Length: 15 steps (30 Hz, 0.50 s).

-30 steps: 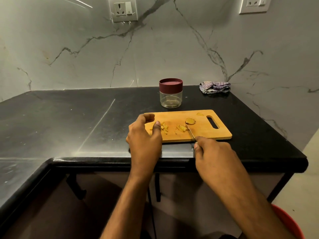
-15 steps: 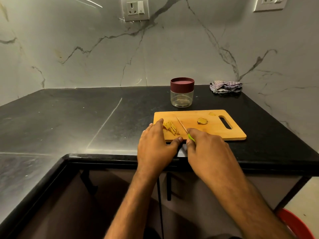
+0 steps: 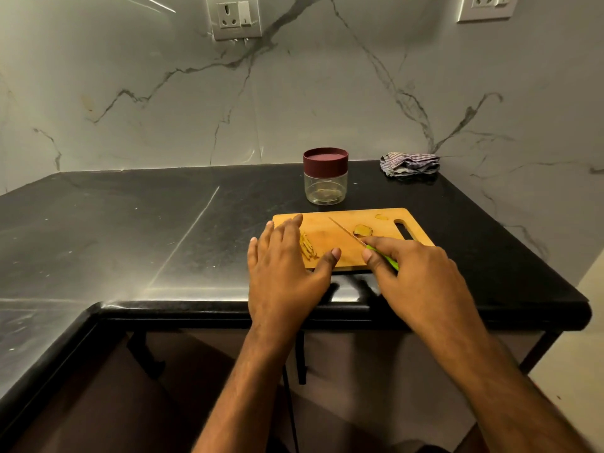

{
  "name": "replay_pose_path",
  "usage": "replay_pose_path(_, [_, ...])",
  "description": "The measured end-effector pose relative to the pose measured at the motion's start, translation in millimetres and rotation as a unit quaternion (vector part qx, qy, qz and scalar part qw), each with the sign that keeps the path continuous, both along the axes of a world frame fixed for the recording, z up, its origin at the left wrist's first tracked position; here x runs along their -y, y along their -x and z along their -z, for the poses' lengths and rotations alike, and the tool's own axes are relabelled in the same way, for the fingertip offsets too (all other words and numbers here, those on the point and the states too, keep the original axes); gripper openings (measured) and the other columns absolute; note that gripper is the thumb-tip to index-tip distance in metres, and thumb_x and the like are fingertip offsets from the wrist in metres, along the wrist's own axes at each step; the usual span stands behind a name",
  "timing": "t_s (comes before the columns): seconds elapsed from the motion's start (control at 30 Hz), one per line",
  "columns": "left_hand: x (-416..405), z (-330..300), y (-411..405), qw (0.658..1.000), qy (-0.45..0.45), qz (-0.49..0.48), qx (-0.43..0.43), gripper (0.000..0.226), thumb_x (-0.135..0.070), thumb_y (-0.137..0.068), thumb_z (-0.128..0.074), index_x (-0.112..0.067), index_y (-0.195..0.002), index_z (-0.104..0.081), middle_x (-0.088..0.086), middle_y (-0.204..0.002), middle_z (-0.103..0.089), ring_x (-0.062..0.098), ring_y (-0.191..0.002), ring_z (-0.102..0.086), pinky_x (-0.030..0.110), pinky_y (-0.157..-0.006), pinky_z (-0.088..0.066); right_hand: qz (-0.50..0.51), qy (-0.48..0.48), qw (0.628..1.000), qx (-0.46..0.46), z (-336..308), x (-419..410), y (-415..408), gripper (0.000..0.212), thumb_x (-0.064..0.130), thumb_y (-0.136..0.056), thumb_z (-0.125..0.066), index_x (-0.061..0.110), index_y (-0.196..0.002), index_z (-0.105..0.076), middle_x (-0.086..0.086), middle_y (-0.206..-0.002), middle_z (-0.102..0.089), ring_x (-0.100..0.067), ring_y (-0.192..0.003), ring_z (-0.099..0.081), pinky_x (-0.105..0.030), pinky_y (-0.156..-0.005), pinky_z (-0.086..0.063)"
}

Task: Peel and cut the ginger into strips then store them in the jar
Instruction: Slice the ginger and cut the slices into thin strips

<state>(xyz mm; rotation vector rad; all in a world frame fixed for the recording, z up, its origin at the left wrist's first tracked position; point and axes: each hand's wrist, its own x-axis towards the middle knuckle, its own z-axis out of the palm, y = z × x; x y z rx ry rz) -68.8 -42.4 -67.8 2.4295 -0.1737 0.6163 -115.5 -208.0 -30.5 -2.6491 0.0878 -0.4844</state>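
A wooden cutting board (image 3: 385, 220) lies near the counter's front edge. A small heap of ginger strips (image 3: 308, 246) sits at its left end, and a ginger slice (image 3: 363, 229) lies further right with a smaller bit (image 3: 381, 217) near the handle slot. My left hand (image 3: 284, 266) lies flat with straight fingers beside the strips, thumb on the board's front edge. My right hand (image 3: 415, 273) grips a green-handled knife (image 3: 359, 240), blade pointing up-left across the board. Behind the board stands a clear jar (image 3: 325, 179) with a maroon lid on, some strips inside.
A crumpled checked cloth (image 3: 410, 163) lies at the counter's back right by the marble wall. The black L-shaped counter (image 3: 130, 230) stretches left. Wall sockets (image 3: 235, 18) sit above. Something red shows at the lower right floor.
My left hand has flattened and drawn the strips into a heap at the board's left. The right hand swung the knife blade left, off the slice, toward the board's middle.
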Motion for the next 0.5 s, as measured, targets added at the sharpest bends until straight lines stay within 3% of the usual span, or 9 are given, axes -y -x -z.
replay_pose_path(0.17, [22.1, -7.7, -8.6, 0.999, 0.039, 0.029, 0.016, 0.077, -0.059, -0.090, -0.062, -0.026, -0.153, -0.034, -0.001, -0.158, -0.038, 0.017, -0.153, -0.015, 0.039, -0.126, -0.003, 0.012, 0.000, 1.000, -0.013, 2.6, 12.3, -11.2, 0.039, 0.057, -0.094, -0.043, 0.048, -0.131, -0.051, 0.007, -0.113, -0.066, -0.014, -0.099, -0.059, -0.033, -0.080, -0.050])
replay_pose_path(0.37, [43.4, -16.1, -24.1, 0.998, 0.039, 0.048, -0.011, 0.074, -0.056, -0.091, -0.061, -0.026, -0.153, -0.034, -0.001, -0.156, -0.039, 0.019, -0.153, -0.016, 0.043, -0.126, -0.007, 0.016, -0.020, 1.000, 0.002, 7.1, 34.6, -32.4, 0.041, 0.057, -0.093, -0.045, 0.046, -0.131, -0.052, 0.003, -0.116, -0.066, -0.017, -0.104, -0.061, -0.036, -0.084, -0.052])
replay_pose_path(0.5, [52.4, -19.9, -36.3, 0.998, 0.018, 0.052, -0.016, 0.064, -0.055, -0.091, -0.062, -0.028, -0.146, -0.045, -0.003, -0.145, -0.050, 0.018, -0.144, -0.032, 0.046, -0.123, -0.017, 0.008, -0.070, 0.996, 0.051, 14.9, 44.8, -43.2, 0.039, 0.053, -0.094, -0.049, 0.040, -0.130, -0.057, 0.006, -0.110, -0.070, -0.006, -0.087, -0.060, -0.024, -0.075, -0.049])
